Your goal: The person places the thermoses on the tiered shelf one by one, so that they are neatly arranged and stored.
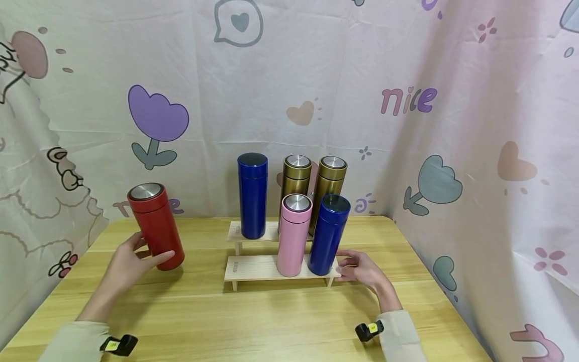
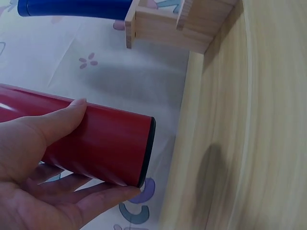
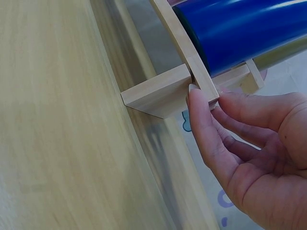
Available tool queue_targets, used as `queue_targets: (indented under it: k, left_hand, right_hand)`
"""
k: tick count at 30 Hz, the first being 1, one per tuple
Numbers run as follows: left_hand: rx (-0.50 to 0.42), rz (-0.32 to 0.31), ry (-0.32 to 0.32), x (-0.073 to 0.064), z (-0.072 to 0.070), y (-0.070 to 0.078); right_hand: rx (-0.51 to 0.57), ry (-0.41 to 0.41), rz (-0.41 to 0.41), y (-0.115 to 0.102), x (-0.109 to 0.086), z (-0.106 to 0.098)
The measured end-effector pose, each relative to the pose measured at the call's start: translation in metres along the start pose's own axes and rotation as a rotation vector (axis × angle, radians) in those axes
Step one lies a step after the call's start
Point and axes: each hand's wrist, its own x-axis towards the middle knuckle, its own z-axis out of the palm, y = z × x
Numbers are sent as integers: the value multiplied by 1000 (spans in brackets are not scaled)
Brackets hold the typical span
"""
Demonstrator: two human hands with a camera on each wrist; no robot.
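My left hand (image 1: 128, 264) grips a red thermos bottle (image 1: 158, 229) with a silver lid, its thumb and fingers around the lower body. The bottle leans, and in the left wrist view its black base hangs clear of the tabletop. At the right end of a two-step wooden stand (image 1: 253, 269), my right hand (image 1: 362, 271) pinches the lower shelf's edge between thumb and fingers. Closest to that hand is a blue thermos (image 1: 327, 236), with a pink thermos (image 1: 295, 239) beside it on the same step.
On the upper step stand another blue thermos (image 1: 252, 196) at the left and two gold ones, a left gold thermos (image 1: 296, 173) and a right gold thermos (image 1: 330, 176), partly hidden by the front row. The wooden table (image 1: 217, 322) meets a printed cloth (image 1: 344, 60) behind.
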Motion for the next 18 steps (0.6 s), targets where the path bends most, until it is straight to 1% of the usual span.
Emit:
queue_targets:
  k: [7,13,18]
  left_hand:
    - [-20,50,-3,-2,6,14]
    - [-46,50,-33,-2,12,26]
    - [-52,84,-37,-2,20,33]
  right_hand:
    - [4,-1,-1,0,0,0]
    - [3,1,-4,0,0,0]
    - [-2,2,2,0,0,0]
